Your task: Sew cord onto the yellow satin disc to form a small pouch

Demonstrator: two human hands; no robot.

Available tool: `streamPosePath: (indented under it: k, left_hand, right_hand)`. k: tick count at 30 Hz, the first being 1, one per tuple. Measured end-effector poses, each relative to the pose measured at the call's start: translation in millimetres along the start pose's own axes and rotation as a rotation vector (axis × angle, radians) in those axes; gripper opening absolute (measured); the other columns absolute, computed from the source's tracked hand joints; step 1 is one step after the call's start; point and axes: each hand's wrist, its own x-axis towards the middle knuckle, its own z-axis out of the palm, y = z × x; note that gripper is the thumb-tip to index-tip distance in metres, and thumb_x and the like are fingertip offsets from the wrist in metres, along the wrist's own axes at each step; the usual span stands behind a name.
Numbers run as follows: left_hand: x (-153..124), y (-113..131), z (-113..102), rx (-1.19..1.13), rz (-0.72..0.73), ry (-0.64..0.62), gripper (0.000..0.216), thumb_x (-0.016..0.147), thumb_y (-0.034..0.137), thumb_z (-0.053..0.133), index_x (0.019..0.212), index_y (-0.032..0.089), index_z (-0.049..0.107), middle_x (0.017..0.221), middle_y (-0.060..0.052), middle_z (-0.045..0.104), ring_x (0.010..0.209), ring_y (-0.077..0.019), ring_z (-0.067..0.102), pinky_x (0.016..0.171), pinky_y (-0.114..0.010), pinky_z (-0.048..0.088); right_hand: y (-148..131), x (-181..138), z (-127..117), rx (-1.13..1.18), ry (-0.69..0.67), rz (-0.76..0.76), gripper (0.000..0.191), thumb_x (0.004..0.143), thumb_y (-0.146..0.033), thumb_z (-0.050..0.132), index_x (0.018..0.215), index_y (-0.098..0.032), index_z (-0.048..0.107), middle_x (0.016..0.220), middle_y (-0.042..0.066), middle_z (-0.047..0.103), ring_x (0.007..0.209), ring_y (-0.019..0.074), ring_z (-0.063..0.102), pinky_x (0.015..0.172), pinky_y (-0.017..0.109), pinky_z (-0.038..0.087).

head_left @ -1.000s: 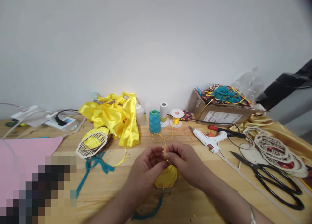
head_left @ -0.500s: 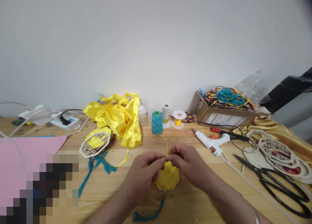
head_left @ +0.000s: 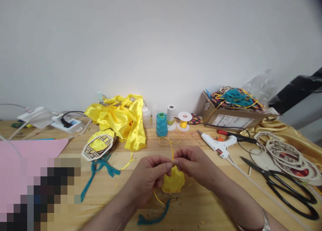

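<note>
My left hand (head_left: pixel 148 175) and my right hand (head_left: pixel 193 164) meet over the wooden table (head_left: pixel 201 204), fingertips pinched together on a thin yellow cord (head_left: pixel 172 153). The cord runs up from my fingers in a loop toward a small yellow cord spool (head_left: pixel 183 121). Just below my fingers a small yellow fabric piece (head_left: pixel 173 183) hangs or rests on the table. A teal ribbon scrap (head_left: pixel 153 217) lies in front of it.
Crumpled yellow satin (head_left: pixel 120 120), a teal thread cone (head_left: pixel 161 124), a white glue gun (head_left: pixel 217 144), black scissors (head_left: pixel 281 182), wooden cut-out frames (head_left: pixel 286 155), a cardboard box (head_left: pixel 233 117) of scraps and a pink sheet (head_left: pixel 27 157) surround my hands. A blurred patch covers the lower left.
Both hands stay pinched on the cord and shift slightly. A short yellow cord end now shows below my left hand.
</note>
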Motion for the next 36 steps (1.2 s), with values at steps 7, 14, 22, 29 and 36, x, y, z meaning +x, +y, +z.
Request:
streamPosePath:
  k: [7, 14, 22, 29, 36]
  left_hand:
    - [0.6, -0.2, -0.4, 0.048, 0.033, -0.009, 0.015, 0.066, 0.026, 0.071, 0.058, 0.014, 0.068, 0.046, 0.005, 0.051, 0.037, -0.0018, 0.029, 0.036, -0.017, 0.016]
    - [4.1, -2.7, -1.3, 0.033, 0.041, -0.003, 0.012, 0.066, 0.025, 0.072, 0.061, 0.014, 0.069, 0.05, 0.004, 0.054, 0.037, -0.0015, 0.031, 0.036, -0.016, 0.017]
    - [3.1, -0.7, -1.2, 0.031, 0.061, 0.046, 0.013, 0.066, 0.025, 0.071, 0.061, 0.014, 0.069, 0.048, 0.004, 0.053, 0.037, -0.0016, 0.028, 0.036, -0.017, 0.015]
    - [3.2, 2.6, -1.0, -0.016, 0.055, 0.1, 0.016, 0.064, 0.027, 0.072, 0.058, 0.013, 0.066, 0.049, 0.005, 0.052, 0.037, -0.0014, 0.028, 0.036, -0.016, 0.016]
    - [3.6, -3.8, -1.9, -0.021, 0.071, 0.078, 0.015, 0.066, 0.029, 0.071, 0.064, 0.014, 0.068, 0.052, 0.004, 0.054, 0.04, -0.0033, 0.032, 0.039, -0.017, 0.021]
  right_hand:
    - [3.1, 1.6, -0.8, -0.026, 0.01, -0.027, 0.01, 0.071, -0.018, 0.053, 0.062, -0.015, 0.056, 0.054, -0.004, 0.048, 0.051, 0.0071, 0.038, 0.047, 0.019, 0.029]
    - [0.9, -0.1, -0.9, 0.016, -0.001, -0.012, 0.009, 0.071, -0.019, 0.053, 0.064, -0.015, 0.056, 0.053, -0.005, 0.047, 0.048, 0.0062, 0.036, 0.045, 0.018, 0.028]
    - [4.7, 1.4, -0.4, -0.007, 0.041, -0.071, 0.01, 0.075, -0.019, 0.053, 0.069, -0.015, 0.06, 0.059, -0.003, 0.053, 0.054, 0.008, 0.044, 0.051, 0.019, 0.034]
    - [5.0, 1.3, -7.2, -0.214, 0.122, -0.172, 0.023, 0.083, -0.026, 0.048, 0.069, -0.016, 0.063, 0.063, -0.002, 0.057, 0.062, 0.0109, 0.05, 0.059, 0.022, 0.036]
    - [5.6, 3.5, 3.8, 0.006, 0.052, -0.111, 0.02, 0.079, -0.028, 0.053, 0.072, -0.014, 0.066, 0.066, 0.001, 0.062, 0.062, 0.0116, 0.051, 0.057, 0.022, 0.038]
